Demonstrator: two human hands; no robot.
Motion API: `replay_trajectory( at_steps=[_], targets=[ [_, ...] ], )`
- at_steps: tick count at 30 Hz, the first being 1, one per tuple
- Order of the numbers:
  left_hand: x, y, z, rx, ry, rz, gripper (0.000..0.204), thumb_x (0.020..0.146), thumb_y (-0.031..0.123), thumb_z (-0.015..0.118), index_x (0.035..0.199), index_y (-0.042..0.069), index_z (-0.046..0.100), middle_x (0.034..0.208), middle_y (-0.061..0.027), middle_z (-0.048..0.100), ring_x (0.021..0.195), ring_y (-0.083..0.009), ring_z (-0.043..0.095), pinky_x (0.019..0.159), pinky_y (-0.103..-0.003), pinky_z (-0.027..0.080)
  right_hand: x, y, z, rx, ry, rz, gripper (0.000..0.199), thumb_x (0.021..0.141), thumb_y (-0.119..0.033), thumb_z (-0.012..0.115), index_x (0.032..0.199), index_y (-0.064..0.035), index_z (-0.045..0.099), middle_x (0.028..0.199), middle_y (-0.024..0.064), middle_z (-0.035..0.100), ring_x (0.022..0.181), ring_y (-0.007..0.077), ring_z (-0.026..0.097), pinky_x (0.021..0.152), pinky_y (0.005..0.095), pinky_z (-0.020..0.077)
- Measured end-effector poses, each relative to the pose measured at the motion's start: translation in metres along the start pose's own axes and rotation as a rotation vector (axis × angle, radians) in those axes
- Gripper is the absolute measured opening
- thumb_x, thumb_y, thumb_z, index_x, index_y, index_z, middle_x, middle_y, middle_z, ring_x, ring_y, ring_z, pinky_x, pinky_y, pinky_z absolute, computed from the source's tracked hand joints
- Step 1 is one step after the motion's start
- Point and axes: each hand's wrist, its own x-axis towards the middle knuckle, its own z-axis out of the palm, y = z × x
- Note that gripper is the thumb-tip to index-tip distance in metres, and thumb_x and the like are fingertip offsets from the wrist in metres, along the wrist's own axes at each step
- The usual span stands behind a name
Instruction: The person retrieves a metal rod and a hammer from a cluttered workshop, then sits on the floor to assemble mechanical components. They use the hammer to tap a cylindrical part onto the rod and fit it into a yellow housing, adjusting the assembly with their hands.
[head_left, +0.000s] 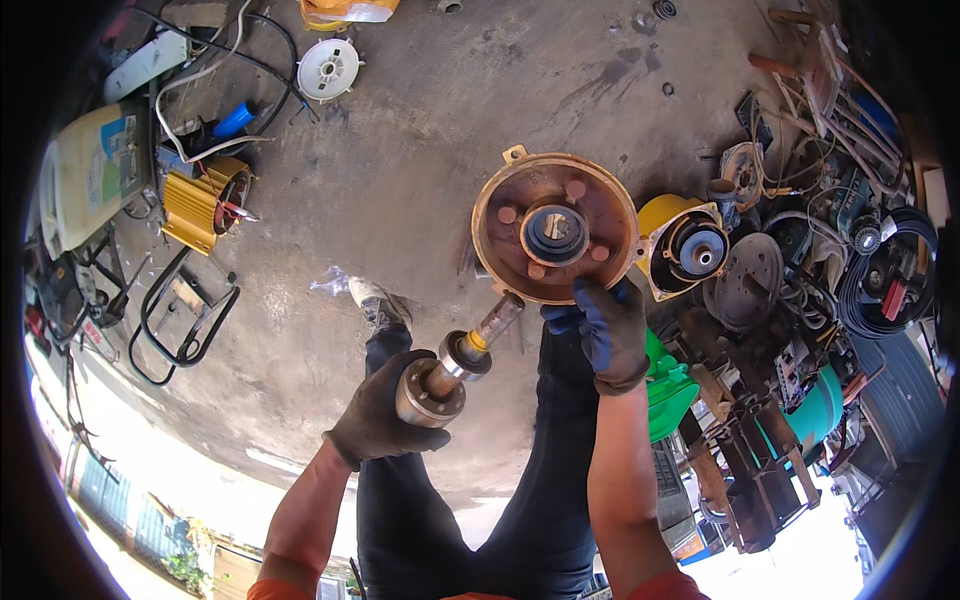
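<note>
My gloved left hand [385, 415] is wrapped round a motor rotor [432, 392], a steel cylinder with a shaft. A bearing [466, 355] sits on that shaft, and the shaft's tip points up and right. My gloved right hand [608, 335] grips the lower edge of a round, rusty motor end cover [500, 255]. Bolt heads ring the cover's inside, and a dark ring surrounds its centre hole. The shaft tip lies just below the cover's rim; whether they touch, I cannot tell. The right thumb and part of the fingers are hidden.
Right of the cover stands a yellow motor housing [665, 212], with a round metal plate [750, 285] and piled scrap beyond. A green plastic container [668, 395] is beside my right forearm. At left lie a gold finned motor housing [192, 208], a black metal frame [180, 330] and a white fan [328, 69].
</note>
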Motion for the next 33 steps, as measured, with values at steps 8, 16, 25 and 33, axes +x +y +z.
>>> replay_trajectory(
  at_steps=[8,16,25,33],
  targets=[
    [-0.018,0.001,-0.015,0.122,0.01,-0.073,0.082,0.06,0.021,0.087,0.131,0.008,0.049,0.109,-0.0084,0.066,0.097,-0.0221,0.066,0.087,-0.035,0.053,-0.011,0.041,0.006,-0.045,0.015,-0.04,0.028,0.092,-0.01,0.061,0.115,0.0056,0.06,0.095,0.0158,0.071,0.072,0.0276,0.073,0.059,0.0343,0.0609],
    [-0.008,-0.014,-0.016,0.139,0.002,-0.185,0.077,0.061,0.03,0.087,0.125,0.004,0.051,0.104,-0.013,0.067,0.096,-0.0259,0.067,0.087,-0.038,0.052,-0.015,0.049,0.015,-0.302,0.068,0.026,0.024,0.089,-0.004,0.063,0.112,0.0039,0.062,0.088,0.0108,0.07,0.068,0.0211,0.071,0.059,0.03,0.0583],
    [0.001,-0.02,-0.012,0.073,-0.069,-0.269,0.079,0.061,0.035,0.085,0.127,0.003,0.053,0.106,-0.0141,0.068,0.096,-0.0265,0.068,0.086,-0.037,0.053,-0.023,0.048,0.019,-1.016,0.011,-0.422,0.029,0.085,-0.008,0.065,0.113,-0.0026,0.062,0.084,0.0182,0.068,0.075,0.0332,0.068,0.066,0.0401,0.0534],
    [0.006,-0.023,-0.006,-0.026,-0.093,-0.316,0.074,0.064,0.034,0.083,0.123,0.001,0.053,0.107,-0.0131,0.065,0.097,-0.0236,0.065,0.085,-0.035,0.053,-0.041,0.053,0.028,-1.214,-0.077,-0.759,0.035,0.078,-0.006,0.067,0.112,-0.002,0.061,0.091,0.0212,0.064,0.079,0.0413,0.064,0.069,0.0449,0.0523]
  ],
)
